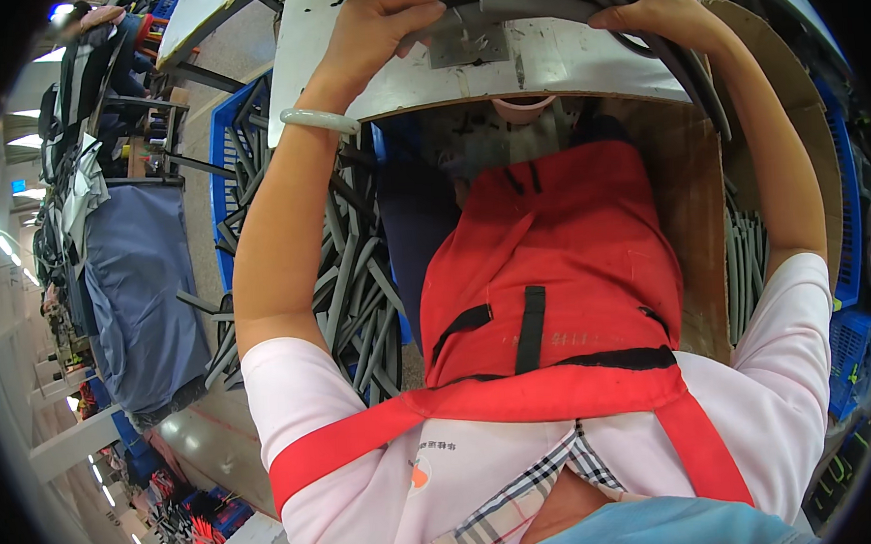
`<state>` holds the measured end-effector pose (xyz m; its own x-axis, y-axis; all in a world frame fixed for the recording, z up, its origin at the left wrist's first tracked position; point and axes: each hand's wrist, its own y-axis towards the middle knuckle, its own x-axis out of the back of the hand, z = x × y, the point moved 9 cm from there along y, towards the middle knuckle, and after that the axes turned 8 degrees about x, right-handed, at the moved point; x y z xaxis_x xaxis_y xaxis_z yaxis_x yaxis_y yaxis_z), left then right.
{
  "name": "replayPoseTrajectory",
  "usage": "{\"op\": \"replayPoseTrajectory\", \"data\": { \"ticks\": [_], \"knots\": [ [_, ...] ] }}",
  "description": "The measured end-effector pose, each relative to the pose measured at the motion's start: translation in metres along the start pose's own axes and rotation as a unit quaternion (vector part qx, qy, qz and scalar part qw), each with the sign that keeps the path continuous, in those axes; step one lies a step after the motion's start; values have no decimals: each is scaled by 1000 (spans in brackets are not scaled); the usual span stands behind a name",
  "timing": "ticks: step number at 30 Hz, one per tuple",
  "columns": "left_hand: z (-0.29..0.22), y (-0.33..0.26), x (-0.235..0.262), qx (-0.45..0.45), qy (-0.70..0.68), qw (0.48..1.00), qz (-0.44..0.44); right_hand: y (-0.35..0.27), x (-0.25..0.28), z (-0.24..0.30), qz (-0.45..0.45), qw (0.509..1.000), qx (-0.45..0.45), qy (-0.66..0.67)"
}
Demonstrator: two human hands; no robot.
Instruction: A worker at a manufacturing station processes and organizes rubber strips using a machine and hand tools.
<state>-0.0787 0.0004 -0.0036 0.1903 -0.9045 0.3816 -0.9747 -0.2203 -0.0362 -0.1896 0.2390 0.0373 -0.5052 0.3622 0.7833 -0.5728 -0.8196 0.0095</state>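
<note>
At the white worktable (347,85), my left hand (379,34) is closed, thumb and fingers pinching one end of a curved grey strip (535,3). The strip bends across the table toward my right hand (663,9), whose fingers are wrapped round its other end and a bundle of long dark grey strips (693,79). Some of these strips hang down past the table's front edge. Beneath the held strip, a square metal plate (468,48) lies set in the tabletop. The upper edge of the picture cuts off part of the bundle.
Left of the table stands a blue crate (223,165) with many loose grey strips (342,277). On the right is a cardboard box (691,160), with more grey strips (747,265) beside it. Small black scraps dot the tabletop. A red apron (553,256) covers my lap. Another person (128,42) is far left.
</note>
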Motion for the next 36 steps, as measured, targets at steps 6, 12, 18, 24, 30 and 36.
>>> {"op": "replayPoseTrajectory", "data": {
  "ticks": [6,12,18,24,30,36],
  "knots": [
    [9,10,8,2,-2,1000,0,8,1,0,-11,1000,20,17],
    [5,17,1,62,-76,995,-5,12,4,-11,-46,999,-5,11],
    [13,26,2,75,-136,988,-14,14,11,0,-39,999,-3,12],
    [8,16,27,27,-129,990,-58,-2,23,-20,-103,994,21,-19],
    [5,-22,15,69,140,986,-52,-37,-54,-4,16,997,68,-41],
    [22,-28,-128,126,-64,970,197,-100,-180,168,-26,825,510,-243]
  ]
}}
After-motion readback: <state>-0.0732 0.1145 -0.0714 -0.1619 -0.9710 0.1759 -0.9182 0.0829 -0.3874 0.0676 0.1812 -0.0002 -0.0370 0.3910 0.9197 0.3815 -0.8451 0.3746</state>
